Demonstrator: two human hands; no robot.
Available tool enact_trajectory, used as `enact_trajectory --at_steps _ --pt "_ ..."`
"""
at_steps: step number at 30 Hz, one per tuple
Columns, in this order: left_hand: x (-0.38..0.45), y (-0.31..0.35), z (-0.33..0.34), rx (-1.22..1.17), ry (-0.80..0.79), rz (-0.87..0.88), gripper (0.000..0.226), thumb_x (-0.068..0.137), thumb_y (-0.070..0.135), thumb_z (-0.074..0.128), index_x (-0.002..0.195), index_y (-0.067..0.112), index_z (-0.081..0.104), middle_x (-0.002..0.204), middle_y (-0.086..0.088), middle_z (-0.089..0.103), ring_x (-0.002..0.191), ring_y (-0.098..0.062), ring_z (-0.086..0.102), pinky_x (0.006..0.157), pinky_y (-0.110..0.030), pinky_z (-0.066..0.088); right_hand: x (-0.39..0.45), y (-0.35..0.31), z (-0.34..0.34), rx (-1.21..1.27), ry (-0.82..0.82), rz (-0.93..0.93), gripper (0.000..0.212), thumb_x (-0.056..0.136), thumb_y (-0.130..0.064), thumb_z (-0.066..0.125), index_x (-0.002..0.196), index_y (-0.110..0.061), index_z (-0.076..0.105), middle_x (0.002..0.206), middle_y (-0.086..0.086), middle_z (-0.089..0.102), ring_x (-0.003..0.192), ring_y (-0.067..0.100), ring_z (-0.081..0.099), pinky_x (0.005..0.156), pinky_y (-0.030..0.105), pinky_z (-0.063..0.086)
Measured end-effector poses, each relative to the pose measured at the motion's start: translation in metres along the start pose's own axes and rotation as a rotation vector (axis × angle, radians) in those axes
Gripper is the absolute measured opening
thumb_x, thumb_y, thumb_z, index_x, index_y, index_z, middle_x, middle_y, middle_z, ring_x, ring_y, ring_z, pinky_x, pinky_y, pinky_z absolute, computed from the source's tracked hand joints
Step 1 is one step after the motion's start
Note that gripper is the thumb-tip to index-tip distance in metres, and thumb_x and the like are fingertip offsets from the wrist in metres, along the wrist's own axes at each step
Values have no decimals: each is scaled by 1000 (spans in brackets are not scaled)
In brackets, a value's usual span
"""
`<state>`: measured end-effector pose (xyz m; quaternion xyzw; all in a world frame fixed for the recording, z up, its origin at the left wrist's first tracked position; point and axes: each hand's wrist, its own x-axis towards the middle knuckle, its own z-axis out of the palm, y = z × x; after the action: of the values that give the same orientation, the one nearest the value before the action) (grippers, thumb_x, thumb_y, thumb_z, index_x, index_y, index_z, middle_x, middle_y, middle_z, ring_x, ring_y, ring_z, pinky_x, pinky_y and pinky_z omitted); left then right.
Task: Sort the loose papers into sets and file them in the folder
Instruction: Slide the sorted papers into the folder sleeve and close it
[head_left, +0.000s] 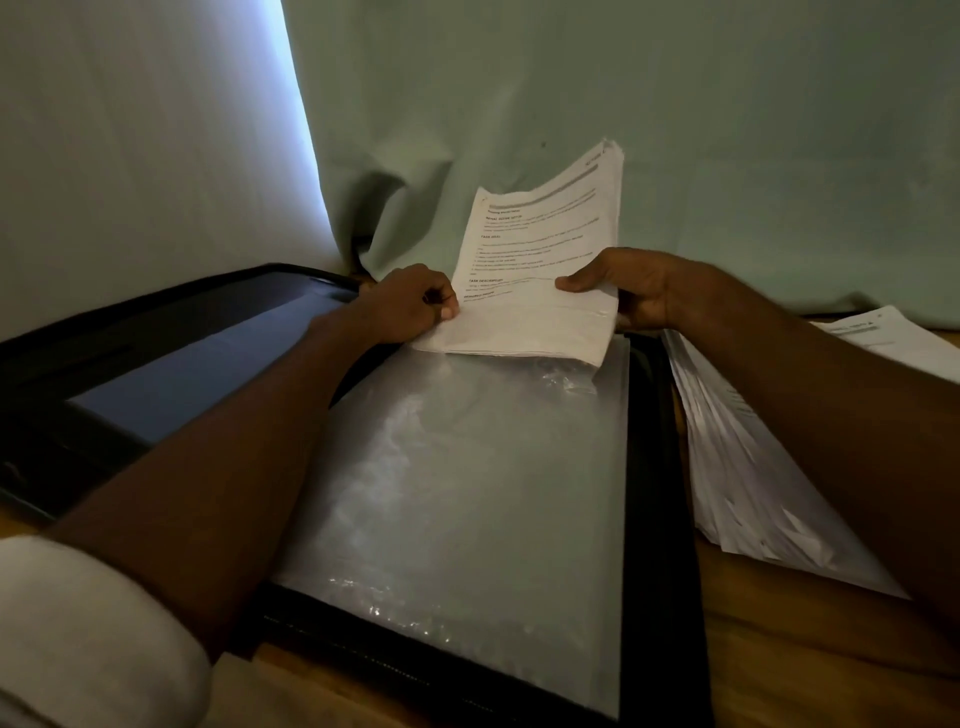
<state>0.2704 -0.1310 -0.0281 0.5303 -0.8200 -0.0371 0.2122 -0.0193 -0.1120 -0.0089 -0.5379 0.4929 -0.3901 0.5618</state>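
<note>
Both arms stretched out over the open folder (644, 467) on the table (779, 649). Left hand (415, 304) pinching the papers (540, 270) by one side, right hand (623, 288) gripping the other, bottom edge at the sleeve (467, 493) top. Loose pile (737, 457) by the folder's right edge.

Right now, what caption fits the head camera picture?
Both hands, left and right, slide a paper set into the folder's clear sleeve.

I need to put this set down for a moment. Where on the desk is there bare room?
Bare wood shows only along the near edge, between the folder and the loose pile. The folder's left flap is also bare. The right is crowded with papers.
</note>
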Motion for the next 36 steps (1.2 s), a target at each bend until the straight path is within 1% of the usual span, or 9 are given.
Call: enact_trajectory --at_steps 4,7,12,15,19,23,27,32,36 --pt "-1 12 -2 -74 -5 57 48 77 70 60 87 26 74 94 6 68 98 -21 63 99 -55 48 5 1 -3 23 20 2 51 85 0 72 134 -12 63 126 9 71 114 27 69 97 42 57" --pt "-1 38 0 -140 7 103 46 65 85 58 77 43 72 95 17 64 102 -16 61 100 -53 47 6 2 -1 46 44 -19 50 86 0 71 134 -11 62 128 11 70 116 29 68 104 47 53" --pt "2 84 17 -378 93 195 23 89 36 78 90 13 77 97 3 72 83 -2 58 85 -31 46 -1 3 1 168 29 -47 35 97 -11 64 132 -13 62 122 11 73 108 28 72 80 44 63" --pt "2 90 21 -500 117 163 11 90 22 77 88 12 79 91 4 75 79 3 60 80 -22 46 -7 4 -2 143 -47 -41 37 95 -5 64 132 -12 63 116 9 75 101 26 74 77 41 63" --pt "-1 94 24 -500 53 167 16 89 33 79 89 17 80 95 5 77 91 -6 66 87 -28 50 -8 5 -7 156 -36 -36 39 92 0 65 131 -8 63 106 9 78 90 23 77 70 37 64" --pt "-4 101 27 -544 184 192 12 89 30 78 88 18 79 89 7 77 89 -9 69 86 -34 53 -5 7 -5 261 -1 -63 35 94 5 60 128 -5 62 90 10 79 77 21 77 59 34 62" --pt "-7 105 26 -488 154 240 9 86 31 78 82 23 79 87 8 77 93 -13 70 95 -44 55 -8 10 -12 189 -133 -75 42 85 5 63 125 -8 63 104 9 77 90 22 76 70 36 63" --pt "0 67 2 -84 65 30 42 68 80 53 86 47 72 87 16 74 95 -12 67 103 -54 44 -4 11 -17 160 -73 -70 49 90 7 64 137 -7 60 124 10 72 105 24 73 74 35 64" --pt "-8 32 -10 -229 -49 45 20 81 40 84 93 24 82 99 6 76 93 -11 68 88 -26 52 -7 8 -10 43 -121 -33 55 80 0 72 133 -10 62 125 9 72 109 23 72 81 35 63"
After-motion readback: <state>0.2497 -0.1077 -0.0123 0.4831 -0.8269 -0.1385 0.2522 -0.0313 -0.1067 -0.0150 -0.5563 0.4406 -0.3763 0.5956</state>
